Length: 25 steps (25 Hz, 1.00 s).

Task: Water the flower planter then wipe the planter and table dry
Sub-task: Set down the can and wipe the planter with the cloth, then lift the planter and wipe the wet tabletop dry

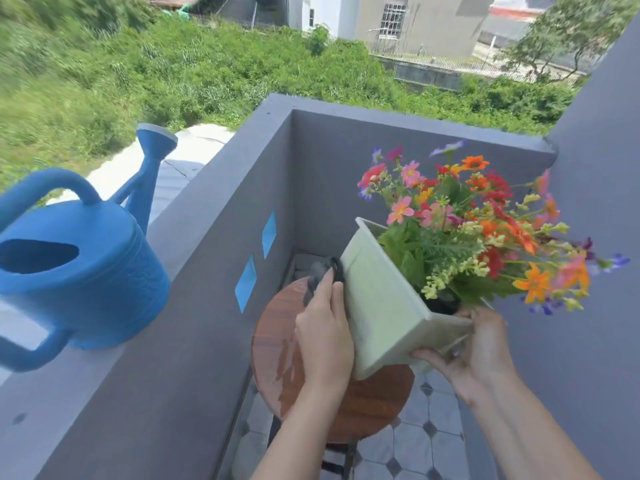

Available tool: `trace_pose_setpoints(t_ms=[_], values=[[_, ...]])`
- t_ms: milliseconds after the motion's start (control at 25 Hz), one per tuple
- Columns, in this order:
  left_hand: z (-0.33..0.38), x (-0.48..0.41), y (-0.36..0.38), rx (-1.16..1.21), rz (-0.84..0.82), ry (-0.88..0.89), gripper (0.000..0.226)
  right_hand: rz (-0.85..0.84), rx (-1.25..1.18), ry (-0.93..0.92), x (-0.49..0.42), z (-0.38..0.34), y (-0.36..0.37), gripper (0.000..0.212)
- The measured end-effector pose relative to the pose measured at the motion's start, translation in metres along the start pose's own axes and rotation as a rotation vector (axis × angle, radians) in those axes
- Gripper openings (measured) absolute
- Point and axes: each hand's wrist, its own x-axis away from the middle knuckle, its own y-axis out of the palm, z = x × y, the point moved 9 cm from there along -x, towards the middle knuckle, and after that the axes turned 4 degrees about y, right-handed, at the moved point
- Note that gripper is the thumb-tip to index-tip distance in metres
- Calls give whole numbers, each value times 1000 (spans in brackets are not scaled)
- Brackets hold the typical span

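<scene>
Planter: the pale green rectangular plastic planter (384, 306) full of mixed orange, red, pink and purple flowers (485, 230) is off the counter, tilted so its blooms lean to your right, held over the round brown wooden counter (273, 341).
Right hand: your right hand (474, 351) supports the planter's near end, its grip clamped on that lower corner, fingers under the base and thumb at the rim.
Left hand: your left hand (323, 336) lies against the planter's left side wall; its grip is closed on a dark grey cloth (322, 271), which bunches past your fingertips and touches the planter's far left edge.
Counter: streaks of water shine on the wood just left of your left wrist.
Watering can: the blue plastic watering can (79, 265) stands on top of the grey balcony wall (221, 216), well left of the planter, spout aimed away from you.
Wall: two blue tape patches (268, 233) sit on its inner face.
</scene>
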Motion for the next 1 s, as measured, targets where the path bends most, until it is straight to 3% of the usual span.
trace_pose_setpoints(t_ms=[120, 240, 400, 560, 680, 840, 1000], values=[[34, 21, 0, 89, -17, 78, 35, 15, 22, -33, 2, -4, 8, 25], [59, 9, -5, 95, 76, 183, 36, 22, 44, -22, 5, -3, 12, 36], [15, -19, 1, 30, 74, 23, 39, 22, 21, -20, 12, -9, 21, 22], [-3, 11, 7, 34, 6, -6, 37, -4, -11, -33, 3, -25, 28, 40], [33, 31, -5, 85, 85, 99, 35, -11, 18, -64, 2, -28, 31, 54], [66, 14, -11, 124, 172, 200, 36, 14, -3, -74, 9, -21, 30, 40], [33, -20, -7, 13, 134, 89, 35, 2, -31, -22, 20, -25, 33, 22]])
